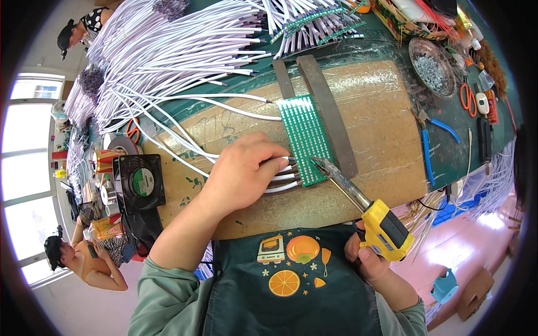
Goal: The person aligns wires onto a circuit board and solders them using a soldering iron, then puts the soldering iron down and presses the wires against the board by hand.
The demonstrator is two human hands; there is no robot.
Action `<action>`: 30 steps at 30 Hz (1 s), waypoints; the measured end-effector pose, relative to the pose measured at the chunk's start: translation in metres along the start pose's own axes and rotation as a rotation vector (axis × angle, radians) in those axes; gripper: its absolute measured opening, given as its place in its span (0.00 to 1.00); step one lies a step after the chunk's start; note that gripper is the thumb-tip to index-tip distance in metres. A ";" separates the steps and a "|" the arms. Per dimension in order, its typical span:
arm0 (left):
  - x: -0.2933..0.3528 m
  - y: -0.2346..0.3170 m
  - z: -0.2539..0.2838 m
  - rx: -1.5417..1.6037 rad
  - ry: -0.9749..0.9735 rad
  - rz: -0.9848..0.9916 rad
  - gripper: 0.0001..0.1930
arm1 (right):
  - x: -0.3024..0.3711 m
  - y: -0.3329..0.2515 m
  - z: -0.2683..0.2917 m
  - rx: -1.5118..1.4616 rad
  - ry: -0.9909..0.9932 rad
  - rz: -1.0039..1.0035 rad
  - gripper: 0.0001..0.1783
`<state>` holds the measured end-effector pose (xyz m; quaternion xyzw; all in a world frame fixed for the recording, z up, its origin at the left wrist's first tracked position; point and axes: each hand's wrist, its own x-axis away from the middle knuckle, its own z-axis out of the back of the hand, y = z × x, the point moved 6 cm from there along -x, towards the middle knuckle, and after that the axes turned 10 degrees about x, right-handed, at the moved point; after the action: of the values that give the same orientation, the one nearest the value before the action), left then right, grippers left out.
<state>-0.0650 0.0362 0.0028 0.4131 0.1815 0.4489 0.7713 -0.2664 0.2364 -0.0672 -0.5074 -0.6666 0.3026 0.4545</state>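
A green circuit board panel with rows of solder pads lies on a brown work board. White cables run to its left edge from the left. My left hand is closed in a pinch on the end of a white cable at the panel's lower left edge. From the right, my right hand grips a yellow and black soldering gun. Its tip meets or nearly meets the panel's lower part, close to my left fingertips; exact contact is too small to tell.
Two dark metal bars lie by the panel. A big heap of white cables fills the far left. Nearby are a black fan, blue-handled pliers, a metal bowl of small bits and orange scissors. Two people sit at left.
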 end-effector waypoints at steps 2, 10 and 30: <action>-0.002 0.001 0.000 -0.030 -0.008 -0.032 0.06 | 0.000 0.000 0.000 0.008 0.002 0.005 0.34; -0.014 0.005 0.003 -0.096 -0.120 -0.083 0.06 | -0.001 -0.001 -0.001 0.006 0.005 0.012 0.33; -0.004 0.014 -0.003 -0.188 -0.011 -0.117 0.06 | -0.006 -0.003 -0.001 -0.014 -0.014 0.091 0.28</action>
<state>-0.0761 0.0376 0.0119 0.3299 0.1580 0.4159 0.8326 -0.2665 0.2303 -0.0661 -0.5382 -0.6482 0.3218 0.4320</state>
